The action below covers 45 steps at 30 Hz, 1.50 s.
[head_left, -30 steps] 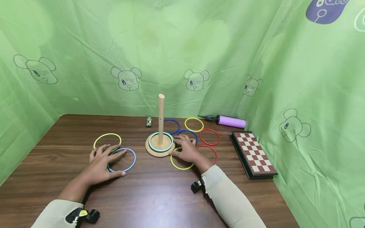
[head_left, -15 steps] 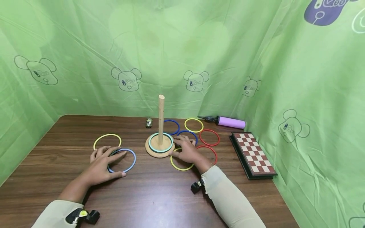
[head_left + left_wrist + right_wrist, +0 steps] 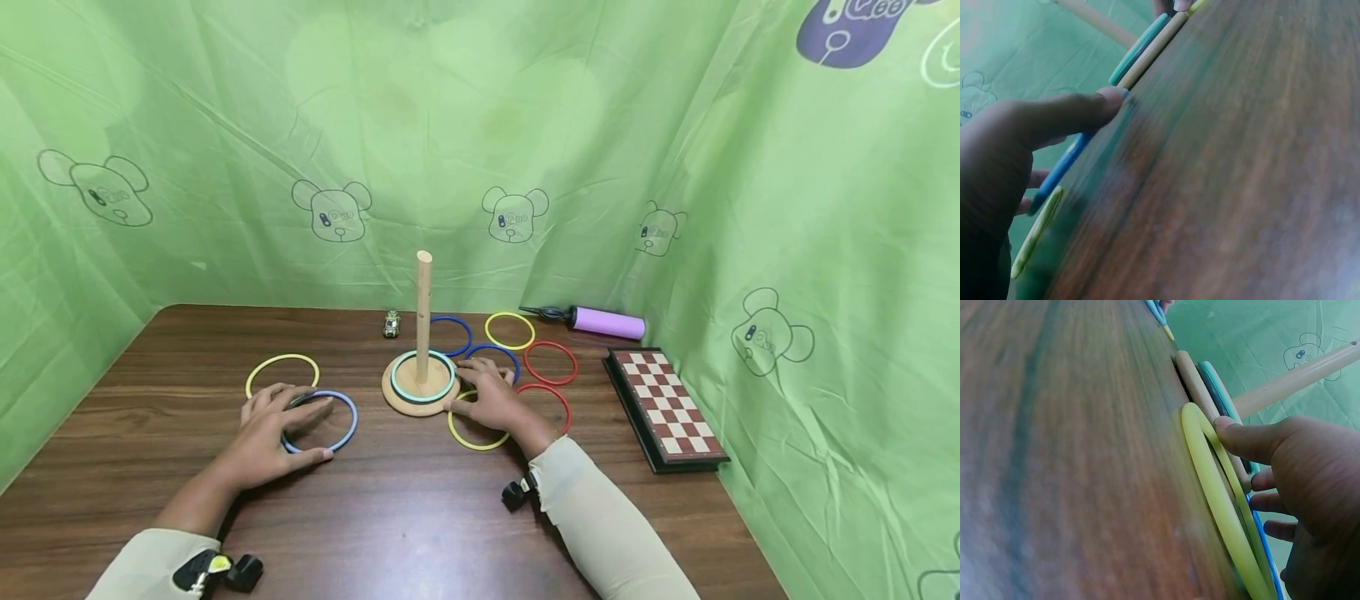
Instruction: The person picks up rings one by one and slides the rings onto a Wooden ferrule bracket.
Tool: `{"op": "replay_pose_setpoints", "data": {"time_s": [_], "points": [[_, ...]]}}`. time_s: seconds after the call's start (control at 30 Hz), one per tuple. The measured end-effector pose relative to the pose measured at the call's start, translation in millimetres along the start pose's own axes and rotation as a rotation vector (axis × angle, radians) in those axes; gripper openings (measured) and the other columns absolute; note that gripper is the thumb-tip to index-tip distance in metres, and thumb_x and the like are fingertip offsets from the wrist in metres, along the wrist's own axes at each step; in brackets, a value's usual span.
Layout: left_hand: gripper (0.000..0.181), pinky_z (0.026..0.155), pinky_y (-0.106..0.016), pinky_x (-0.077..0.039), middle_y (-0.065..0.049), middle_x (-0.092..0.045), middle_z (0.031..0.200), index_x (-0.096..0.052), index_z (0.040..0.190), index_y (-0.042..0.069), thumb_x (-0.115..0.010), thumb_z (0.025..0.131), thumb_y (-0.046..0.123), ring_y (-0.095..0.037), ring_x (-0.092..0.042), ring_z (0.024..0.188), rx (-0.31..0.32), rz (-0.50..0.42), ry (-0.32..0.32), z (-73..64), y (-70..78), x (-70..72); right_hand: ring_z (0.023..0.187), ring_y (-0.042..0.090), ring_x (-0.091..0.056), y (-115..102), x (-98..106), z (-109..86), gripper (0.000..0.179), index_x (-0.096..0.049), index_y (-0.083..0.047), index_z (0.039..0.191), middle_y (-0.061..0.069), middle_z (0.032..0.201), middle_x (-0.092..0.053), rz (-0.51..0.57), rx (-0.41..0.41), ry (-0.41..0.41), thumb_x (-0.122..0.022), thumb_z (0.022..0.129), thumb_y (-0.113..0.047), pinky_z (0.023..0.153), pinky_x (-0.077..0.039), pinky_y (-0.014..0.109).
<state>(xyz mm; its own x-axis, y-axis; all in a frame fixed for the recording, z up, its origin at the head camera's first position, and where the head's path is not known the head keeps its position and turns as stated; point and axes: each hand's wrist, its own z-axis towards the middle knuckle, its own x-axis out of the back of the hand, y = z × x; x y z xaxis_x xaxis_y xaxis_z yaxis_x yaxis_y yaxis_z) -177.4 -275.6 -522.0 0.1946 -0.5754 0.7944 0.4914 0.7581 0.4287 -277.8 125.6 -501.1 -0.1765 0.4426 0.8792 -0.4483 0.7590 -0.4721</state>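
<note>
My left hand (image 3: 273, 433) spans a light blue ring (image 3: 356, 419) on the table, thumb at its near edge and fingers at the far side. A yellow ring (image 3: 283, 357) lies just beyond those fingers. In the middle, a wooden stand (image 3: 423, 308) rises upright from its round base (image 3: 422, 409). A teal ring (image 3: 393, 379) and a darker one encircle the peg at the bottom. My right hand (image 3: 491, 396) grips the base's right side; its thumb (image 3: 1229, 428) touches the rim. Under that hand lies another yellow ring (image 3: 1210, 481), partly covered.
Behind and right of the stand lie blue rings (image 3: 470, 333), red rings (image 3: 551, 342) and a yellow ring (image 3: 512, 313). A toy car (image 3: 392, 323) and a purple hand pump (image 3: 609, 322) sit at the back. A chessboard (image 3: 671, 408) lies at right; green curtains enclose the table.
The left fingers and thumb shift very slightly at the light blue ring. The right hand, the stand and the rings stay in place.
</note>
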Motion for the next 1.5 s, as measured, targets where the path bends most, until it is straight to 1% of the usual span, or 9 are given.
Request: {"op": "replay_pose_setpoints", "data": {"time_s": [0.17,0.27,0.43,0.67,0.93,1.17,1.3,1.37,1.5], "points": [[0.079,0.104,-0.073,-0.026,-0.021,-0.063,0.142,-0.076,0.138,0.016,-0.103,0.068,0.040,-0.052,-0.044,0.137,-0.016,-0.035,0.055,2.6,1.9,-1.6,0.161,0.037,-0.036,1,-1,0.0,0.072,-0.061,-0.013,0.157,0.009,0.168,-0.052,-0.004,-0.003,-0.001,-0.082,0.097,-0.049,0.119,-0.022,0.067],[0.079,0.105,-0.072,-0.027,-0.022,-0.064,0.142,-0.077,0.137,0.015,-0.104,0.067,0.037,-0.051,-0.047,0.135,-0.040,-0.057,0.081,6.0,4.1,-3.7,0.161,0.037,-0.036,2,-1,-0.7,0.072,-0.061,-0.014,0.156,0.009,0.168,-0.052,-0.008,-0.005,0.002,-0.082,0.097,-0.049,0.119,-0.022,0.068],[0.077,0.104,-0.071,-0.030,-0.027,-0.065,0.139,-0.077,0.134,0.013,-0.104,0.064,0.029,-0.051,-0.052,0.131,-0.086,-0.083,0.131,12.3,8.1,-5.1,0.161,0.037,-0.036,1,0,-1.3,0.072,-0.062,-0.013,0.156,0.009,0.168,-0.052,-0.005,0.000,0.005,-0.082,0.097,-0.049,0.119,-0.021,0.068],[0.079,0.104,-0.069,-0.032,-0.029,-0.065,0.138,-0.077,0.135,0.013,-0.104,0.062,0.028,-0.049,-0.055,0.129,-0.102,-0.075,0.151,27.9,10.9,-1.2,0.160,0.037,-0.037,2,1,-1.1,0.071,-0.062,-0.014,0.156,0.009,0.167,-0.053,-0.006,0.002,0.014,-0.082,0.098,-0.049,0.118,-0.023,0.069],[0.077,0.105,-0.070,-0.033,-0.026,-0.066,0.138,-0.077,0.136,0.016,-0.103,0.064,0.027,-0.049,-0.058,0.127,-0.077,-0.080,0.178,48.5,19.6,15.6,0.160,0.038,-0.037,3,0,0.6,0.072,-0.062,-0.012,0.156,0.010,0.167,-0.052,0.007,0.018,0.007,-0.082,0.098,-0.049,0.116,-0.023,0.067],[0.076,0.109,-0.076,-0.031,-0.026,-0.064,0.140,-0.077,0.136,0.016,-0.104,0.066,0.026,-0.050,-0.056,0.130,-0.020,-0.129,0.172,72.2,29.5,31.7,0.159,0.038,-0.038,2,0,-0.2,0.072,-0.063,-0.011,0.155,0.011,0.167,-0.053,0.008,0.014,0.012,-0.083,0.097,-0.049,0.118,-0.022,0.069],[0.077,0.113,-0.077,-0.030,-0.025,-0.063,0.143,-0.076,0.139,0.016,-0.104,0.068,0.025,-0.047,-0.055,0.133,-0.006,-0.161,0.181,84.6,37.2,38.1,0.159,0.038,-0.038,2,-1,-0.7,0.071,-0.063,-0.012,0.155,0.010,0.167,-0.053,-0.002,0.015,0.019,-0.083,0.097,-0.048,0.118,-0.023,0.069],[0.077,0.112,-0.074,-0.033,-0.025,-0.064,0.144,-0.075,0.139,0.014,-0.104,0.068,0.022,-0.046,-0.056,0.133,-0.009,-0.188,0.198,89.7,41.3,40.1,0.159,0.037,-0.039,3,-2,-0.6,0.071,-0.063,-0.013,0.155,0.010,0.167,-0.054,-0.007,0.013,0.021,-0.083,0.097,-0.048,0.117,-0.024,0.069],[0.077,0.106,-0.059,-0.041,-0.021,-0.065,0.145,-0.075,0.140,0.014,-0.105,0.069,0.016,-0.042,-0.058,0.134,-0.004,-0.251,0.240,97.2,50.7,42.1,0.160,0.038,-0.037,2,-1,-0.4,0.071,-0.062,-0.013,0.155,0.011,0.167,-0.053,0.005,0.017,0.010,-0.083,0.097,-0.048,0.116,-0.023,0.069]]}}
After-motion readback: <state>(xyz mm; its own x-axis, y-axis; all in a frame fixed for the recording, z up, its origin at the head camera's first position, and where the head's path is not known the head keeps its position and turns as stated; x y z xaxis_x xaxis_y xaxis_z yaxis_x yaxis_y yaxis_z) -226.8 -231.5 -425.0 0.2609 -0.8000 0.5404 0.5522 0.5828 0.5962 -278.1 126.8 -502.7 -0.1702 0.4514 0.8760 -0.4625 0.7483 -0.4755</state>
